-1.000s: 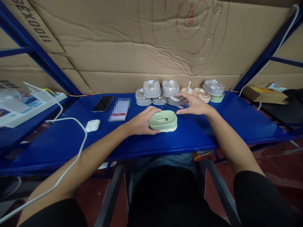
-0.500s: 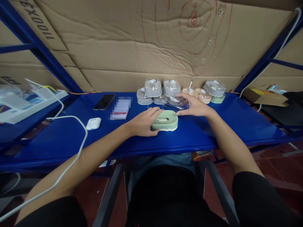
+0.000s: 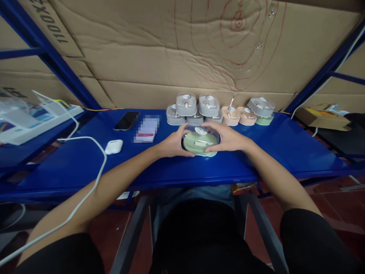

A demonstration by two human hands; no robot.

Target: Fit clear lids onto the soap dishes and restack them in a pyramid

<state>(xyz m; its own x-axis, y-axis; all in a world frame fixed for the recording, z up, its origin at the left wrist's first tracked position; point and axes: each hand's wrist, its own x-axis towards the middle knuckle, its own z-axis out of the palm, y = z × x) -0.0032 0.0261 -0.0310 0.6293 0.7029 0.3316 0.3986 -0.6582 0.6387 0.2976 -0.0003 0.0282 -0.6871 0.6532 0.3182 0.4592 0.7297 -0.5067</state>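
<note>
Two things are sharing the near middle of the blue surface (image 3: 159,167): a green dish (image 3: 196,141) and, over it, a clear lid (image 3: 201,130) that is wearing a pale round label. And the left hand (image 3: 173,145) is clasping them from the left, its fingers curving around the far edge, its thumb lying along the near one, the spread staying just as wide as the piece! Opposite, the right hand (image 3: 226,138) is gripping the lid from the right, fingers reaching over the far side, thumb pressing near the front, again opening only to the lid's width. Whether the rim is sitting fully home, I cannot tell.

Beyond them, five grey boxes (image 3: 186,105) are standing in a two-level stack, two peach boxes (image 3: 230,115) are lining up to their right, and another grey box (image 3: 261,107) is resting on a green box (image 3: 264,120). Over on the left, a dark phone (image 3: 127,120), a lit phone (image 3: 146,133) and a white case (image 3: 114,147) are lying well apart from the hands.
</note>
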